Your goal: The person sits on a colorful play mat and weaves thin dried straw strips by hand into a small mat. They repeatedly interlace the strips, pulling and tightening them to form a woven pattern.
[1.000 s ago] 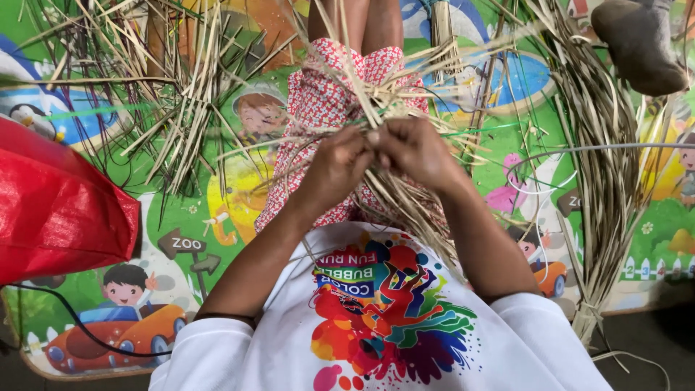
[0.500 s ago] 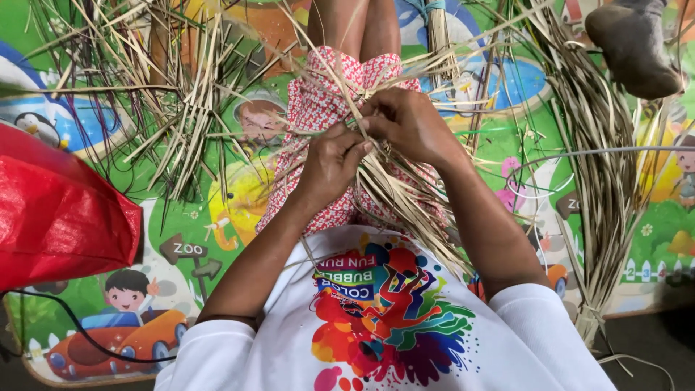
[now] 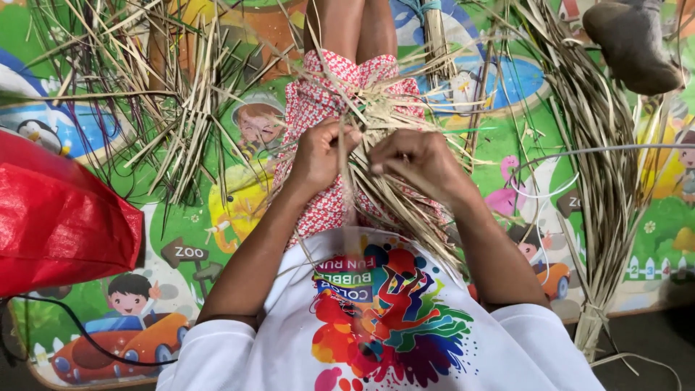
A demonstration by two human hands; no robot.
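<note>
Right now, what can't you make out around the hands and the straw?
- Head view: left hand and right hand fingertips, curled under among the dried strips.
- The woven part, hidden by both hands.
- Tied bundle, its top cut by the upper edge.

Two hands work over the lap: one left hand [image 3: 318, 156] and one right hand [image 3: 416, 159]. One red bag [image 3: 61, 224] lies left of the lap, one tied bundle of dry leaf strips [image 3: 604, 210] right of it, and one loose heap of strips [image 3: 159, 94] beyond the bag.
</note>
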